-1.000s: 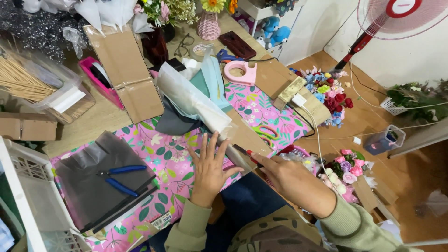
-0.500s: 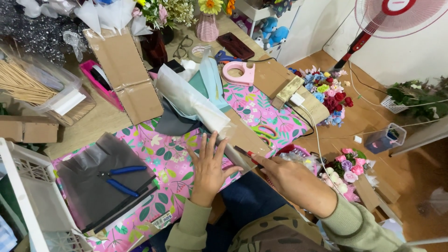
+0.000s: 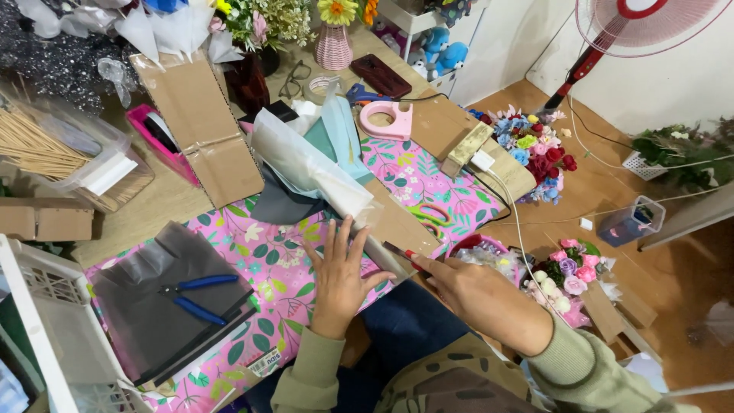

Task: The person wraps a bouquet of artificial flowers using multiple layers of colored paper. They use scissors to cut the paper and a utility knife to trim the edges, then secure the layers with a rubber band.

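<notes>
**Two hands at a sheet edge, one with a red-handled blade**

Item 1. Left hand (image 3: 339, 277): laid flat, palm down, fingers spread wide and gripping nothing, pressing on the pink floral-print table covering (image 3: 287, 260) beside the lower end of the clear wrapping sheet over brown card (image 3: 386, 222).

Item 2. Right hand (image 3: 478, 294): fingers curled closed about a slim red-handled cutting tool (image 3: 405, 253), whose tip points toward 10 o'clock and meets the near edge of the sheet, just beside the left thumb.

Item 3. Sheet bundle: white, pale blue and grey papers (image 3: 313, 157) fanned toward 11 o'clock from the left hand.

Item 4. Blue-handled pliers (image 3: 195, 294) on a dark grey plastic sheet (image 3: 160, 306), at 9 o'clock of the left hand, well apart.

Item 5. Pink tape dispenser (image 3: 386, 121) at 12 o'clock; small artificial roses in mixed colours (image 3: 535, 149) at 2 o'clock; white lattice basket (image 3: 46, 329) at 8 o'clock.

Handling note (judgement): the cut likely goes best with the left palm kept firm to stop the slick film sliding, the thumb drawn clear of the blade's line, and the tool drawn in one steady stroke along the card edge, away from the fingers. The white cable (image 3: 520, 222) at 3 o'clock lies near the right wrist and could snag.
</notes>
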